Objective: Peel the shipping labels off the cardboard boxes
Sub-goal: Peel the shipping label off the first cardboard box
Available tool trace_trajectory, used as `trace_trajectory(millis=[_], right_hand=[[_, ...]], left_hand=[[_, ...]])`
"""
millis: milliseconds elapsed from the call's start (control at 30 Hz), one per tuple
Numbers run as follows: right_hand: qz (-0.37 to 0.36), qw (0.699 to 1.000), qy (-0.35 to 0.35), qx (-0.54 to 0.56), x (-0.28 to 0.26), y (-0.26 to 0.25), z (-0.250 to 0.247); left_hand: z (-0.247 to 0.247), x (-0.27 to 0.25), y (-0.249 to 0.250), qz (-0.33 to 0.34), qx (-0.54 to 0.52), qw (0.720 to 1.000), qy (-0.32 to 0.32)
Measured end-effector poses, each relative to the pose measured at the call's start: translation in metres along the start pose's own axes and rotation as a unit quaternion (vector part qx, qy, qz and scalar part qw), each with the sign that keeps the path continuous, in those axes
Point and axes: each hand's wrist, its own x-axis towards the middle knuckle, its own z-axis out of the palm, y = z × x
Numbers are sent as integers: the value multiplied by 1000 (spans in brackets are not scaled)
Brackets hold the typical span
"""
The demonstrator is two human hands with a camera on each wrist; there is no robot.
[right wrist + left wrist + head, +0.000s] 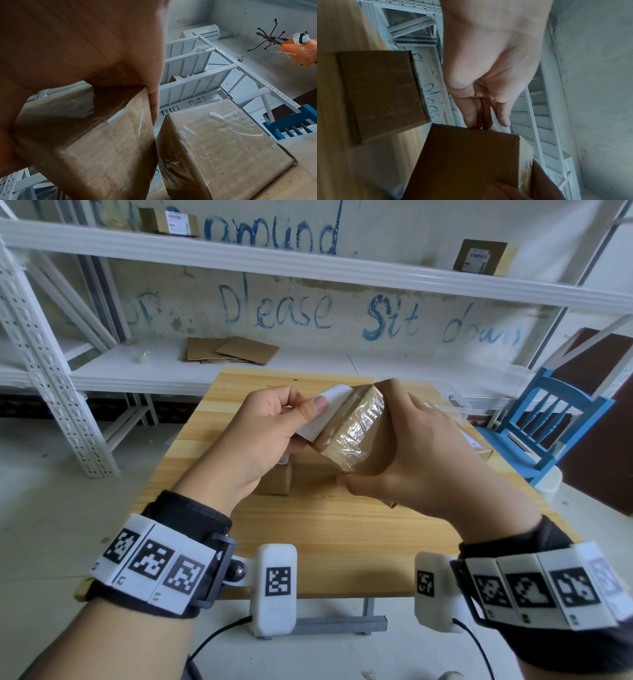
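Observation:
A small cardboard box wrapped in clear tape is held tilted above the wooden table. My right hand grips it from the right, fingers over its far end and thumb under its near edge; the right wrist view shows this box close up. My left hand pinches a white shipping label between thumb and fingers, the label curling away from the box's left face. The left wrist view shows the box from below, with my fingers at its top edge.
A second small box stands on the table under my left hand, and another box lies to the right behind my right hand. White shelving holds labelled boxes and flat cardboard. A blue chair stands at the right.

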Motion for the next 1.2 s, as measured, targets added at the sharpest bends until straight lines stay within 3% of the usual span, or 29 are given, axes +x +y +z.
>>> trace_trajectory(millis=[1200], right_hand=[[9, 1000, -1, -7, 0, -3, -1]], left_hand=[[1, 1, -1, 4, 9, 1000, 19]])
